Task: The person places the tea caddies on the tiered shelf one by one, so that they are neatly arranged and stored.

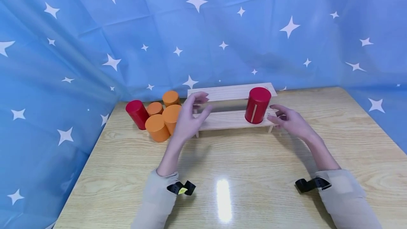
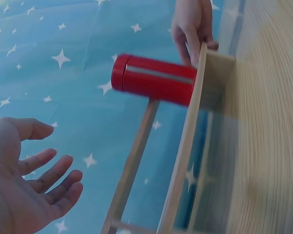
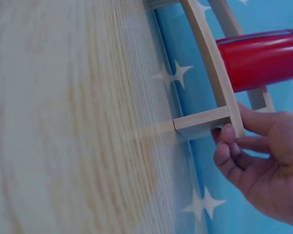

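A red canister (image 1: 256, 106) stands upright on the lower board of a two-tier wooden rack (image 1: 222, 119), towards its right end. My right hand (image 1: 290, 123) is at that end. Seen from the right wrist, its fingers (image 3: 234, 158) pinch the end of the lower board, beside the canister. My left hand (image 1: 187, 116) hovers by the rack's left end, palm turned inward. In the left wrist view this hand (image 2: 31, 175) holds nothing, its fingers spread and loosely bent, apart from the rack.
Left of the rack, several orange canisters (image 1: 157, 128) stand grouped on the wooden table (image 1: 127, 186), with another red canister (image 1: 137, 114) at their left. A blue star-patterned cloth (image 1: 222, 27) hangs behind the table and along its left side.
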`<state>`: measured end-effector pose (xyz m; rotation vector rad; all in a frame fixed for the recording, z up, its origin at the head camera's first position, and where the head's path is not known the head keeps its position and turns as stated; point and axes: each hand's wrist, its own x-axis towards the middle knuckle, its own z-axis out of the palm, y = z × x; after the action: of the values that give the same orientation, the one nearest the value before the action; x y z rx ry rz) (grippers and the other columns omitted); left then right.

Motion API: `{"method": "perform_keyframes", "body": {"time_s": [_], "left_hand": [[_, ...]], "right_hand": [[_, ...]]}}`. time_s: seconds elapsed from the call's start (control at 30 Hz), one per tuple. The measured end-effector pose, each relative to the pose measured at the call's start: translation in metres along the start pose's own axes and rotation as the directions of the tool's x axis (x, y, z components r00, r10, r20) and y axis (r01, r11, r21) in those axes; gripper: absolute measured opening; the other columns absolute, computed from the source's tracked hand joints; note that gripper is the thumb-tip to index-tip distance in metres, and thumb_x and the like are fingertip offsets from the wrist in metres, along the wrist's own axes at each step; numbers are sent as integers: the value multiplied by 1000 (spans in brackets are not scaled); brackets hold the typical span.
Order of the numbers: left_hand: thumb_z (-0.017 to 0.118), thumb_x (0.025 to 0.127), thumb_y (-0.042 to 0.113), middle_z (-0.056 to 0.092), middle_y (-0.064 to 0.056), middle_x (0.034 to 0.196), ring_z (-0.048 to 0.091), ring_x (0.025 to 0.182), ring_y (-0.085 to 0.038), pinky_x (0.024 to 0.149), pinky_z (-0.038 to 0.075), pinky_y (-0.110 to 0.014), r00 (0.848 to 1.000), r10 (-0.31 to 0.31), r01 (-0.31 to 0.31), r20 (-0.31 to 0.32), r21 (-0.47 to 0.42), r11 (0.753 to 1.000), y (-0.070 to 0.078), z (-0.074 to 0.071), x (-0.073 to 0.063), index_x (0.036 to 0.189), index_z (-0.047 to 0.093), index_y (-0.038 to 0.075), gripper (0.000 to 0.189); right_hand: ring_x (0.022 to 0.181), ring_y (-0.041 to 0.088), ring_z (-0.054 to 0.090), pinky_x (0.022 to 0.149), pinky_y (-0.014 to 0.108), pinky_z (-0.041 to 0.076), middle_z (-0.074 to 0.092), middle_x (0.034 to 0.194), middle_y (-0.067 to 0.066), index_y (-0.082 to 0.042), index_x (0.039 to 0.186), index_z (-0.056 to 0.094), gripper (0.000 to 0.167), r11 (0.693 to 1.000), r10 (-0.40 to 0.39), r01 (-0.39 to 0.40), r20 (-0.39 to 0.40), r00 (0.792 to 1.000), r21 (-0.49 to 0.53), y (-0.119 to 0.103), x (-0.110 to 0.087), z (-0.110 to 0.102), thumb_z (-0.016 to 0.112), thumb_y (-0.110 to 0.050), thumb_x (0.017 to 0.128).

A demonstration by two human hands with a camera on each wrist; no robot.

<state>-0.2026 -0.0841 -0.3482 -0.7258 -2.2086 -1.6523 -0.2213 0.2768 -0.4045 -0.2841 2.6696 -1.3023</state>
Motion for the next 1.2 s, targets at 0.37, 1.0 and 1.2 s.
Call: {"method": "perform_keyframes", "body": {"time_s": [0.37,1.0,1.2], "left_hand": [[69,94,5,60,-19,123,58,113,-33,100,47,-48,998,-28,36,-60,144,989,-17,-52,-25,130,58,-2,38],[67,93,4,52,-22,132,48,119,-39,104,40,-52,963,-224,260,-147,305,916,-48,-120,-49,135,51,-4,46],[70,93,12,46,-23,138,42,126,-37,110,35,-52,934,-350,352,-73,361,864,-56,-127,-51,144,45,-4,60]], "right_hand": [[94,33,66,75,35,58,55,119,25,3,154,33,71,1000,0,0,-5,1000,-7,0,0,0,62,-35,102],[93,32,67,74,35,58,56,118,24,3,154,34,72,1000,-4,4,-4,1000,-8,3,0,2,62,-36,101],[92,32,67,74,36,58,55,120,25,2,154,33,72,1000,7,-7,-4,1000,-8,1,0,1,62,-37,101]]}}
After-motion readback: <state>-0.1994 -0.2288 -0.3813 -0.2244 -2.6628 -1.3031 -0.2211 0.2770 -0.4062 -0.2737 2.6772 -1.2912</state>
